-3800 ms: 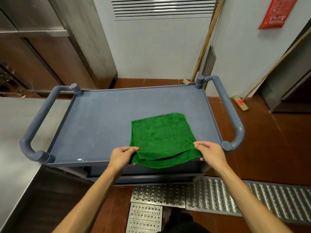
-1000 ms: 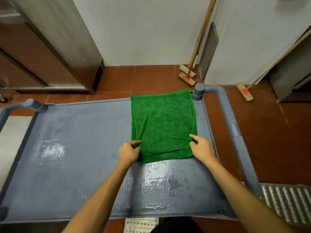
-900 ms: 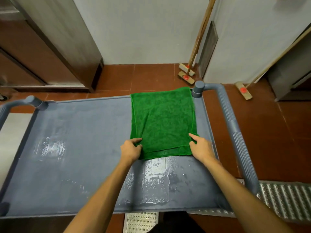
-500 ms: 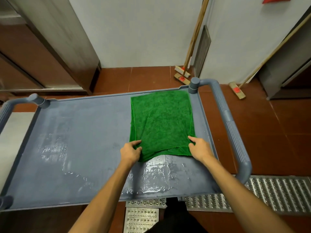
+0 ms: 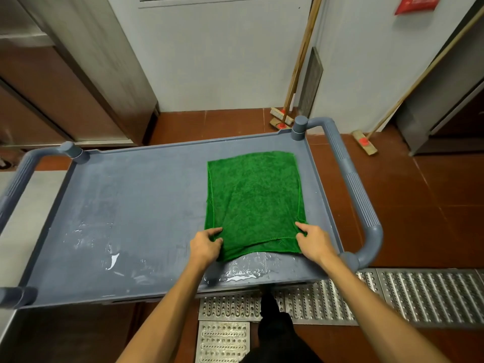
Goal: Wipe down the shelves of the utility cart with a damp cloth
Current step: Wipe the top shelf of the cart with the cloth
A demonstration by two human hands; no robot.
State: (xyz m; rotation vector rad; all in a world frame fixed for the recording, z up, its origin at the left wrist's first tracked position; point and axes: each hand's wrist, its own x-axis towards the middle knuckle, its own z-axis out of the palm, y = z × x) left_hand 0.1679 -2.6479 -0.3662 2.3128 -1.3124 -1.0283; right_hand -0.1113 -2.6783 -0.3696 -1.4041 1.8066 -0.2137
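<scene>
Left hand (image 5: 205, 246) pinches the near left corner of the green cloth (image 5: 255, 200), fingers curled over the hem; right hand (image 5: 314, 242) grips the near right corner likewise. The cloth lies folded flat on the right half of the cart's top shelf (image 5: 136, 205). Holding both corners likely keeps the cloth spread, so its full width meets the shelf on each stroke. Wet streaks (image 5: 112, 259) mark the shelf at left, and a wet patch shows below the cloth. Steel cabinets (image 5: 91, 61) stand at left, brooms (image 5: 281, 121) lean on the wall, and a metal grate (image 5: 392, 294) crosses the tile floor at right.
</scene>
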